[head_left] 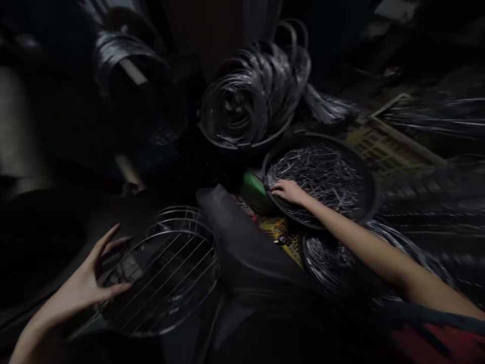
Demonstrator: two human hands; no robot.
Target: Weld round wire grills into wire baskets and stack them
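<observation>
My left hand is at the lower left with thumb and fingers spread. It is beside the left edge of a round wire grill rack, which has parallel bars inside a hoop; whether they touch is hard to tell. My right arm reaches across to a wide dark basin of short cut metal wires. At the basin's left side, my right hand has its fingers bent and close together among the wires. Blur hides what lies between the fingertips.
Behind the basin stands a container of stacked wire hoops. Another wire coil hangs at upper left. A yellow crate lies to the right, a green object beside the basin, and more coiled wire below it.
</observation>
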